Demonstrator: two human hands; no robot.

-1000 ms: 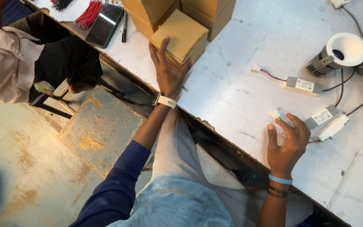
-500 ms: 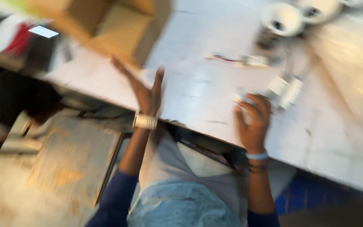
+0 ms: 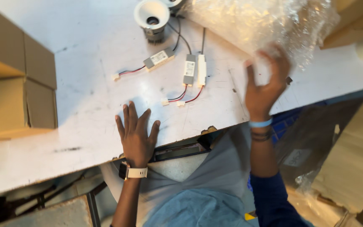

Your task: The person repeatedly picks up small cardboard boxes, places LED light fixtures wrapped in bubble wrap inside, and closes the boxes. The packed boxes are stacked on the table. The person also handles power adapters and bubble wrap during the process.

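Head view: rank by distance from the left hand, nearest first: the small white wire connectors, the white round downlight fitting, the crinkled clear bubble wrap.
Measured from the left hand, flat on the white table:
1. Small white wire connectors, just beyond the fingertips, slightly right.
2. White round downlight fitting, at the table's far edge.
3. Crinkled clear bubble wrap, far right, by the right hand.

Hands at a white desk (image 3: pixel 85 84)

Left hand (image 3: pixel 136 134) lies flat, fingers spread, near the desk edge; right hand (image 3: pixel 265 86) touches a bubble-wrap sheet (image 3: pixel 257 23) beside small wired driver units (image 3: pixel 190 69).
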